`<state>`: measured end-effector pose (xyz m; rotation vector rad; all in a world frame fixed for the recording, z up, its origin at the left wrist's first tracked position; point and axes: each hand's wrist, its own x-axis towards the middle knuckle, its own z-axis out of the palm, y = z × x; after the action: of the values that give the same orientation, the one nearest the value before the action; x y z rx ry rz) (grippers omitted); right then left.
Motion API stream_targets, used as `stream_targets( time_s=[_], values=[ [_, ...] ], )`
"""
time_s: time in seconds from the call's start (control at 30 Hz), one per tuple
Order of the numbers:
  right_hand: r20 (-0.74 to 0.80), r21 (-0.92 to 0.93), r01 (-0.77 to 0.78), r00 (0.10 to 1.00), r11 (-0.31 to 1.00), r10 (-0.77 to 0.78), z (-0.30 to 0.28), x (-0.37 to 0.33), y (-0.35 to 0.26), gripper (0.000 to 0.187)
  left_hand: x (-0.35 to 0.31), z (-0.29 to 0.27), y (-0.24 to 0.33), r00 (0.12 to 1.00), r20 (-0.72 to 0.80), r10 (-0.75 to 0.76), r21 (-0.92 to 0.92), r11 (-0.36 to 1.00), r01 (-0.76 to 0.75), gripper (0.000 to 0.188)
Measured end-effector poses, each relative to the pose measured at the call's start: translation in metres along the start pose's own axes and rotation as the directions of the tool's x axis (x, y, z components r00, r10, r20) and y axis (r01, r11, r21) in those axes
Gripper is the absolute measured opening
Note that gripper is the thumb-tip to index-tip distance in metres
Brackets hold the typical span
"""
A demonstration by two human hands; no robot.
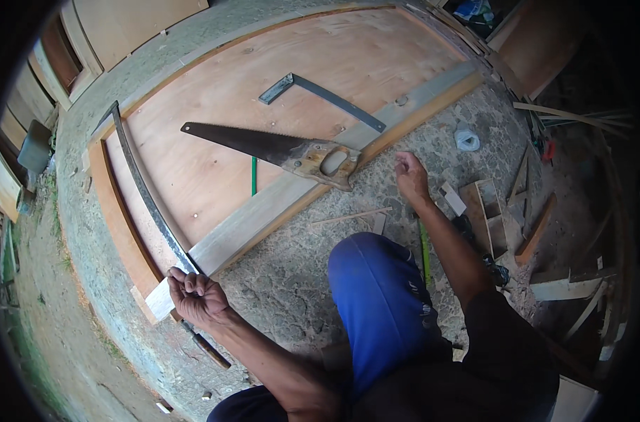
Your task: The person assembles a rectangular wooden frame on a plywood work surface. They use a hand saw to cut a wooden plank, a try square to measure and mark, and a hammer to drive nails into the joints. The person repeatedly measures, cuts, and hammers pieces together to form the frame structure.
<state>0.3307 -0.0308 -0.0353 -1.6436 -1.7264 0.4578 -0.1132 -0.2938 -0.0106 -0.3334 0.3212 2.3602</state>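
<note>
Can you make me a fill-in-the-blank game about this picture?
1. The left hand grips a long dark metal ____.
2. The handsaw lies on the wooden ____.
3. The right hand is closest to the saw's ____.
4. The person's trousers are ____.

Missing words: bar; panel; handle; blue

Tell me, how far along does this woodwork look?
A plywood panel already lies framed by boards. In hand: the left hand grips a long metal bar along the panel's edge; the right hand hovers closed near the saw. The saw and square lie idle on the panel; no cut shows, so cutting seems left.
</note>
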Motion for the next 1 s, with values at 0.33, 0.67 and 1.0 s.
stream_targets(
  time_s=[0.33,0.67,1.0],
  values=[
    [0.217,-0.616,0.127,0.976,0.778,0.012,-0.065,-0.172,0.261,0.066,0.006,0.026,-0.032,0.977,-0.208,0.046,0.139,0.990,-0.018,0.010],
    [0.060,0.291,-0.589,0.798,0.754,0.600,-0.034,-0.105,0.126,0.047,0.018,0.077,0.081,0.932,-0.100,0.349,0.688,0.701,-0.189,0.015],
    [0.850,0.322,-0.702,0.511,0.636,0.133,0.034,-0.132,-0.235,0.042,0.117,0.013,0.163,0.994,0.048,-0.094,0.742,-0.664,-0.098,0.026]
  ],
)
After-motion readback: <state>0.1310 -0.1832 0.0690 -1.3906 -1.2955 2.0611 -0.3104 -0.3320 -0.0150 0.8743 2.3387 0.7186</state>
